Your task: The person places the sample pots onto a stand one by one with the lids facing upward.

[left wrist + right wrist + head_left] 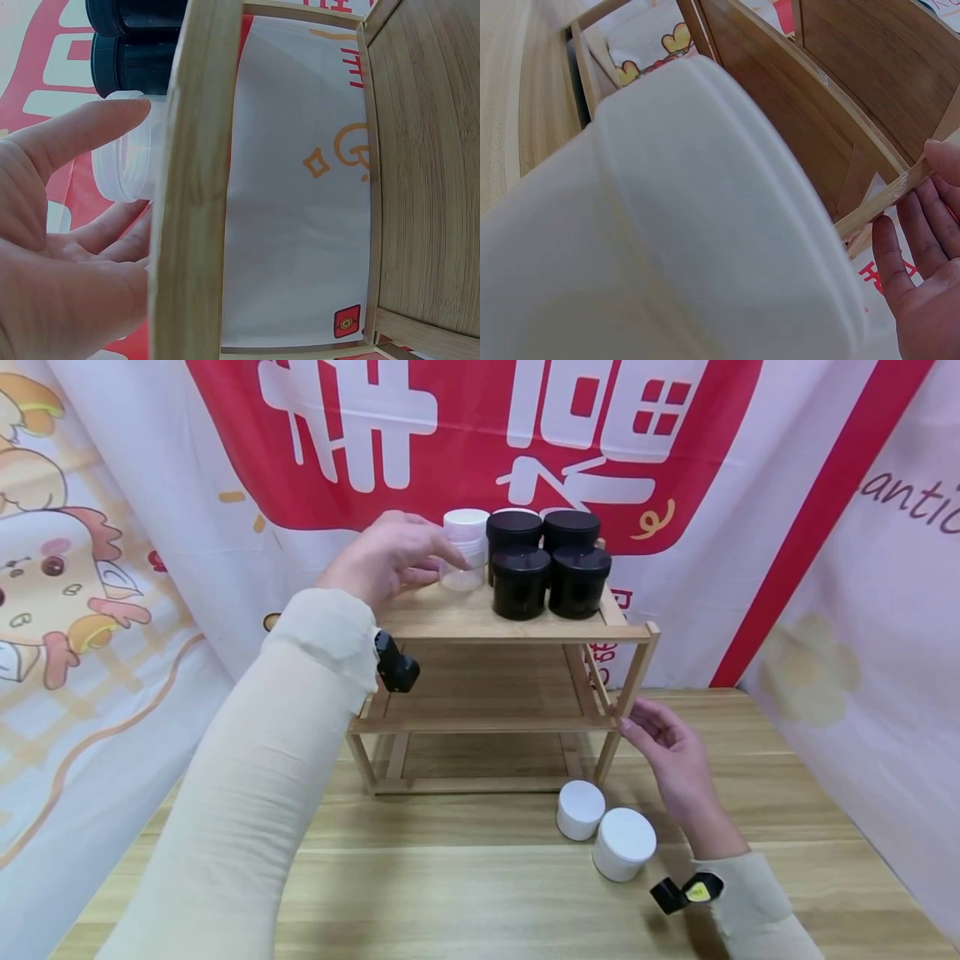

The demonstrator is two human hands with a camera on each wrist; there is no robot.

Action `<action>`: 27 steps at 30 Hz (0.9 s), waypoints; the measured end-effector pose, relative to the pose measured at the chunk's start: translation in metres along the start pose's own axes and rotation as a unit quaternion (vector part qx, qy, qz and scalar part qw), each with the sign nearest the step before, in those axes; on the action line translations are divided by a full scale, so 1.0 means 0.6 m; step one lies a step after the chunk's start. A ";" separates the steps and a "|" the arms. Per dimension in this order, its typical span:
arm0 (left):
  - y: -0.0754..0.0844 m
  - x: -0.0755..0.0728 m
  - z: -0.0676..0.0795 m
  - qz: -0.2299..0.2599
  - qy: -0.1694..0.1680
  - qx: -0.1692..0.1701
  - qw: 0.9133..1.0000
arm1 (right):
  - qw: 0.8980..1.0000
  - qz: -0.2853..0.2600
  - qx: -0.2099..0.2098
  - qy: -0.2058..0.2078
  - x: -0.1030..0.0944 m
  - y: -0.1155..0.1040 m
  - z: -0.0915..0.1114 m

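My left hand (397, 552) is at the left of the wooden rack's top shelf, beside a clear jar (467, 575) with a white-topped jar (467, 520) above it. In the left wrist view, the thumb stretches across the clear jar (127, 161), and the other fingers lie apart from it, partly hidden by the rack's edge. My right hand (671, 752) grips the rack (622, 702) at its right front post, low down. In the right wrist view, thumb and fingers pinch that wooden bar (889, 196).
Several black jars (521, 585) stand on the right half of the top shelf, with white lids partly hidden behind. Two white jars, one smaller (581, 810) and one larger (624, 845), stand on the table (450, 893) before the rack. Printed cloth (825, 568) hangs around.
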State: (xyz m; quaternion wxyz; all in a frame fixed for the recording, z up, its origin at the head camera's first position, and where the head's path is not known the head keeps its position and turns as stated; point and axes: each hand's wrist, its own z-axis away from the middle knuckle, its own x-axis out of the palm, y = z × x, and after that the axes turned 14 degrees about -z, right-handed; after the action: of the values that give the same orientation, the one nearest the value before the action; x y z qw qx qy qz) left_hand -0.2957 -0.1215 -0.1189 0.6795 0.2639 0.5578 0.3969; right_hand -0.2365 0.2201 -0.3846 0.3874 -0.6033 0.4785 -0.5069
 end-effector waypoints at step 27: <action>-0.039 -0.027 0.058 0.025 0.022 0.045 0.998 | 1.000 0.009 0.000 -0.004 0.001 -0.004 0.003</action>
State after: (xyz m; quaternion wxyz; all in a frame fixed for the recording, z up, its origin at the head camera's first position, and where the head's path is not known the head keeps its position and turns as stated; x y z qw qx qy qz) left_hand -0.2574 -0.1448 -0.1205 0.6440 0.2994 0.5833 0.3943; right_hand -0.2345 0.2201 -0.3825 0.3936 -0.6015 0.4823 -0.5007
